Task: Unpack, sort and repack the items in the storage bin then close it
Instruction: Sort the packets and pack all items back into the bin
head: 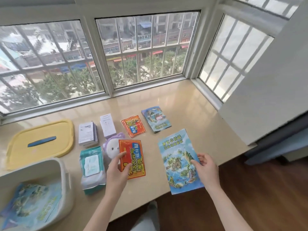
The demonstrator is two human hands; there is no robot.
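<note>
Left hand (pixel 117 170) pinches a red-orange packet (pixel 132 158) at centre frame, right hand (pixel 205 167) grips a blue map leaflet (pixel 180 161) by its edge at right of centre. The white storage bin (pixel 65 179) sits open at lower left on the desk (pixel 191 104), blue leaflets inside, its yellow lid (pixel 41 142) lying flat just above it.

Bare sill (pixel 191 114) right of the leaflets (pixel 155 120); left side crowded by lid (pixel 41 130).
</note>
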